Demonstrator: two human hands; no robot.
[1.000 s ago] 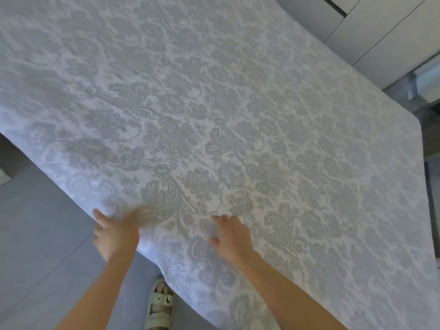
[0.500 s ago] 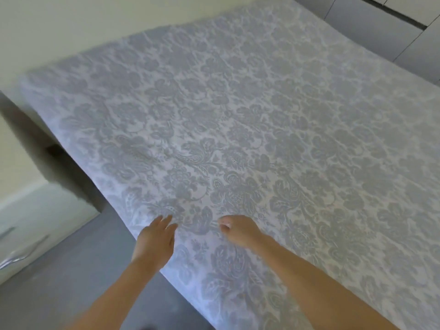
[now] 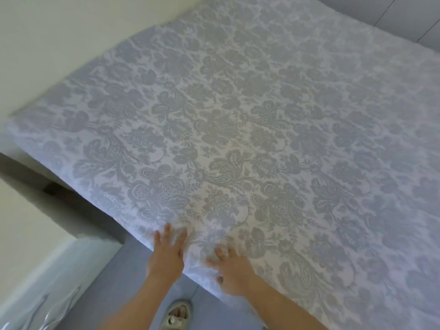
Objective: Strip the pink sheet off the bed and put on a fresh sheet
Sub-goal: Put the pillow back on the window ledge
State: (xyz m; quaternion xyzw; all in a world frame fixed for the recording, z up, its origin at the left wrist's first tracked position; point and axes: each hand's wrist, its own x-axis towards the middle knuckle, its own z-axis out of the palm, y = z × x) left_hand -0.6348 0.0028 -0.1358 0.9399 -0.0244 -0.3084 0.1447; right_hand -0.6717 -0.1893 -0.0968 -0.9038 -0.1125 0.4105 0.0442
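A white sheet with a grey-blue floral pattern (image 3: 250, 139) lies spread flat over the whole bed. My left hand (image 3: 167, 252) rests flat on it at the near edge, fingers straight and pointing away from me. My right hand (image 3: 229, 270) presses on the sheet just to the right, fingers spread and blurred. No pink sheet is in view.
A cream wall (image 3: 59, 32) runs along the bed's far left side. A dark gap (image 3: 71, 201) lies beside the bed at left. Grey floor (image 3: 114, 282) is under me, with my sandalled foot (image 3: 176, 315) near the bed edge. Cabinet fronts (image 3: 404, 15) stand at top right.
The view has swung left and back, showing more wall. Both hands have stayed on the sheet's near edge, and the right hand's fingers have spread from a curled pose.
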